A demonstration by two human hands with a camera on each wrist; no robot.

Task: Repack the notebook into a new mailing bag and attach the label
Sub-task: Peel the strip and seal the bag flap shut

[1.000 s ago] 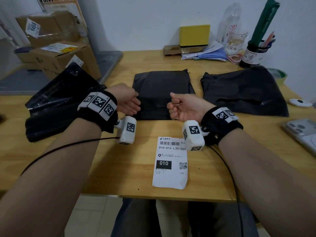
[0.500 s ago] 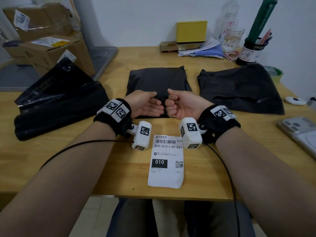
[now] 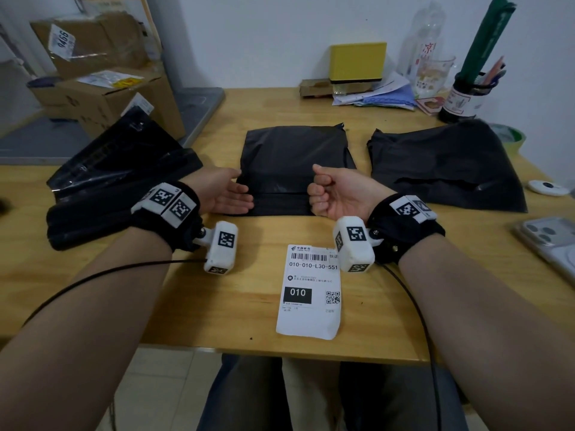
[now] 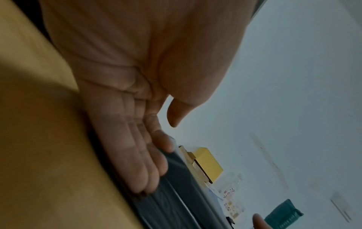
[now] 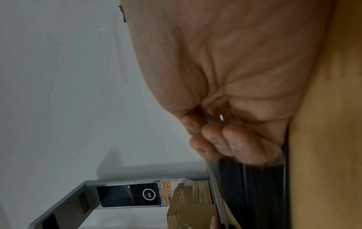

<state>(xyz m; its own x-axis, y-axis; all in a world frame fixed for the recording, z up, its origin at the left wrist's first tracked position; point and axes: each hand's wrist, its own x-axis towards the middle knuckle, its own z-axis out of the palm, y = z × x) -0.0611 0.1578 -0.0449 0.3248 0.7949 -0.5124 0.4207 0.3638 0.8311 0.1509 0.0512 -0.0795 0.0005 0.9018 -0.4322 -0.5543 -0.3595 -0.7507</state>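
Observation:
A flat, filled black mailing bag [image 3: 295,157] lies mid-table; the notebook itself is not visible. My left hand [image 3: 242,195] lies open at the bag's near left edge, its straight fingertips [image 4: 149,175] touching the black plastic [image 4: 176,201]. My right hand [image 3: 322,194] is a fist at the bag's near right edge [image 5: 254,193]. A small shiny metal piece [image 5: 221,119] glints inside the curled fingers [image 5: 231,142]; I cannot tell what it is. The white shipping label [image 3: 311,290] lies on the wood near the table's front edge, between my wrists. An empty-looking black bag [image 3: 445,169] lies flat to the right.
A heap of black bags [image 3: 118,181] sits at the left, with cardboard boxes [image 3: 109,98] behind it. A phone [image 3: 550,241] and a small white object [image 3: 546,187] lie at the right edge. A yellow box [image 3: 357,62], papers and a pen holder [image 3: 466,94] line the back wall.
Half a second ago both fists met at the bag's near edge. My left hand has opened and slid left to the bag's left edge. The right hand stays a fist.

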